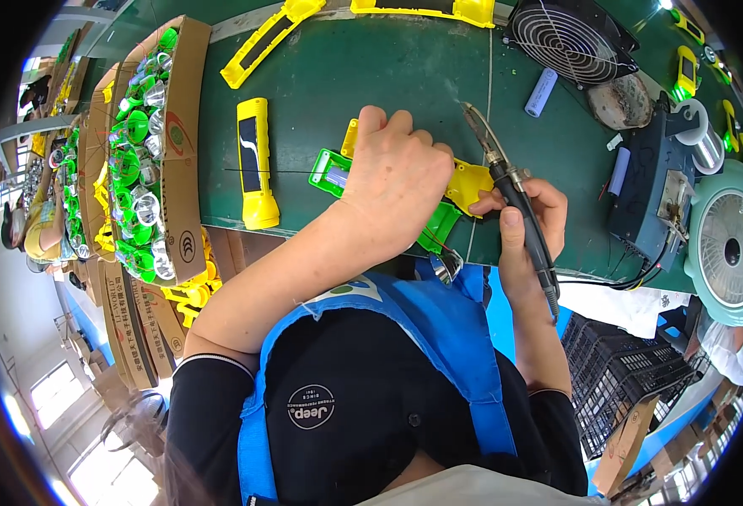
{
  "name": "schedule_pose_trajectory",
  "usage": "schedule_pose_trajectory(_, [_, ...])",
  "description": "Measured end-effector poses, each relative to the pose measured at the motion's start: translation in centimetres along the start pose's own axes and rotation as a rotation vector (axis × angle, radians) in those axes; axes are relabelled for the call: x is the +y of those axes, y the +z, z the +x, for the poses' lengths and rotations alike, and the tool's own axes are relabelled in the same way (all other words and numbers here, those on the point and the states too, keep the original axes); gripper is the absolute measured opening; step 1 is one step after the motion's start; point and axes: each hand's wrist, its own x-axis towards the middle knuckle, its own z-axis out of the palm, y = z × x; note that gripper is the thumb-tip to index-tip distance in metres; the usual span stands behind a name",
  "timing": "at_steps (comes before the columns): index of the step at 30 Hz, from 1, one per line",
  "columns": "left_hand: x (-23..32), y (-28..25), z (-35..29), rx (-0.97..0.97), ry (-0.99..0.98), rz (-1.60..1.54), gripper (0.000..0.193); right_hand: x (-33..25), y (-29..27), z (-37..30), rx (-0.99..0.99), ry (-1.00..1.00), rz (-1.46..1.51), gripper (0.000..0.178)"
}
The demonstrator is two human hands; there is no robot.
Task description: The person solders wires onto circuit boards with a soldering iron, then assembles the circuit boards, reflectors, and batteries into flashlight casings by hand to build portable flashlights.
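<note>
My left hand is closed over the middle of a flashlight housing, its fingertips hidden underneath. One green half sticks out on the left with a blue-violet battery cell in it, and a green end shows below the hand. A yellow shell lies against it. My right hand grips a dark-handled soldering iron, tip pointing up and away, with a wisp of smoke above it. A right fingertip touches the yellow shell. A reflector hangs by wires at the table edge.
A yellow flashlight shell lies left; another lies farther back. A carton holds green heads and reflectors. At right stand a black fan, a dish, a soldering station, a solder spool and a green fan.
</note>
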Motion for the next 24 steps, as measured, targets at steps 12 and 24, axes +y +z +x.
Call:
schedule_pose_trajectory(12, [0.00,0.04,0.22,-0.017,0.002,0.005,0.002,0.55,-0.30,0.00,0.002,-0.012,0.001,0.030])
schedule_pose_trajectory(24, [0.17,0.20,-0.01,-0.015,0.024,-0.028,0.003,-0.38,-0.12,-0.41,0.062,0.073,-0.058,0.036])
